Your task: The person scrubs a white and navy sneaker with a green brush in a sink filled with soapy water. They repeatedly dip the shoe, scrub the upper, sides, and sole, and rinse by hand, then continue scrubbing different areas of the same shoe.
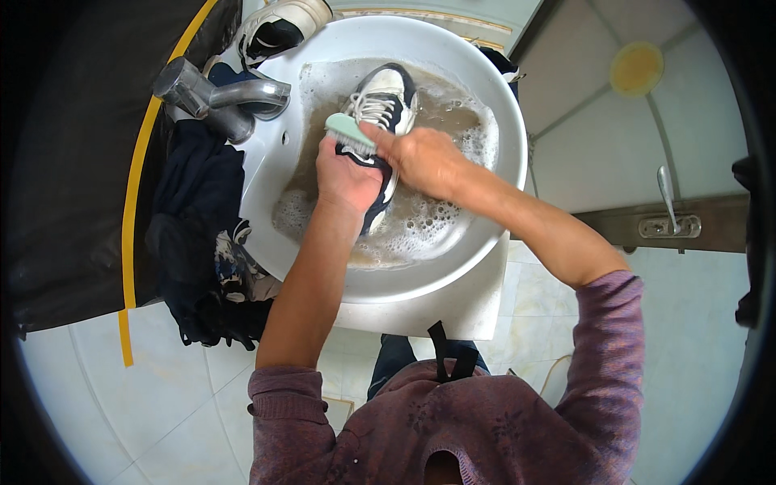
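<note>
A black-and-white lace-up sneaker (388, 91) is held over murky, sudsy water in a round white washbasin (418, 290). Its toe points away from me. My left hand (347, 179) grips the shoe near its ankle opening, with the fingers largely hidden. In my right hand (427, 159) is a pale green scrub brush (348, 128), whose white bristles press on the shoe's tongue area just below the laces. Foam (418, 224) floats around the heel.
A chrome faucet (251, 94) juts over the basin's left rim. Another sneaker (291, 27) rests behind it. Dark clothes (194, 182) are heaped along the left side. To the right stands a door with a metal lever handle (667, 197).
</note>
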`<action>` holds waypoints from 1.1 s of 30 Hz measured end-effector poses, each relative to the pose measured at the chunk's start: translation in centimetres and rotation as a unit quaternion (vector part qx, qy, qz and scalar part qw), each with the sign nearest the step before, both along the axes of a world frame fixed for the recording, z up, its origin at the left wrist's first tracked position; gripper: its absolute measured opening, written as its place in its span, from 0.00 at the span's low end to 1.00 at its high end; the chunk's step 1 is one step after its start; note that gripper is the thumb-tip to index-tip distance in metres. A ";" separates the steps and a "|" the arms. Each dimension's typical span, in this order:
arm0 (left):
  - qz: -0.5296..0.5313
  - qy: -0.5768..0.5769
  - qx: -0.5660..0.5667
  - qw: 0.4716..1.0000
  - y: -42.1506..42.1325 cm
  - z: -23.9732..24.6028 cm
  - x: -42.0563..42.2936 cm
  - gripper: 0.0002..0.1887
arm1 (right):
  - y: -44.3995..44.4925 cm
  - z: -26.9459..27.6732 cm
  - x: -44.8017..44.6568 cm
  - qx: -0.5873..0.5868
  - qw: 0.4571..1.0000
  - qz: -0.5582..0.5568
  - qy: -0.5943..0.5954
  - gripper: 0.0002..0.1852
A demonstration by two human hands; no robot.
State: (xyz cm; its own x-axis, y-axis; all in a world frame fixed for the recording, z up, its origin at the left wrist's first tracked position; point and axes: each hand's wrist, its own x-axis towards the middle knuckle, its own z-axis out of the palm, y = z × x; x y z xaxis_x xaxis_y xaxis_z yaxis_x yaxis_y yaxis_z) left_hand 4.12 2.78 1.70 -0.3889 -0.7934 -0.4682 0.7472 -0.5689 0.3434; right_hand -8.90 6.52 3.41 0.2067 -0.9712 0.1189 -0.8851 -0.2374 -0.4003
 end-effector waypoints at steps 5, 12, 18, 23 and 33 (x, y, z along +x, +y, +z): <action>-0.040 0.008 -0.015 0.999 0.4 0.1 -0.3 0.25 | -4.3 -1.8 -2.6 0.000 0.993 -0.106 0.046 0.22; -0.097 -0.091 -0.012 0.991 -0.7 -0.2 0.6 0.22 | -6.0 -3.6 -6.0 -0.020 0.964 -0.259 -0.060 0.31; -0.097 -0.084 -0.005 0.992 -1.2 -1.1 0.8 0.19 | -6.5 -4.1 -7.7 0.073 0.942 -0.311 -0.101 0.38; -0.099 -0.079 -0.057 0.990 -1.2 -0.8 1.4 0.17 | -5.8 -2.6 -9.5 0.186 0.845 -0.264 -0.427 0.35; -0.190 0.017 -0.127 0.973 -2.4 2.2 -2.3 0.22 | -2.2 11.4 -9.9 -0.122 0.951 -0.226 -0.173 0.33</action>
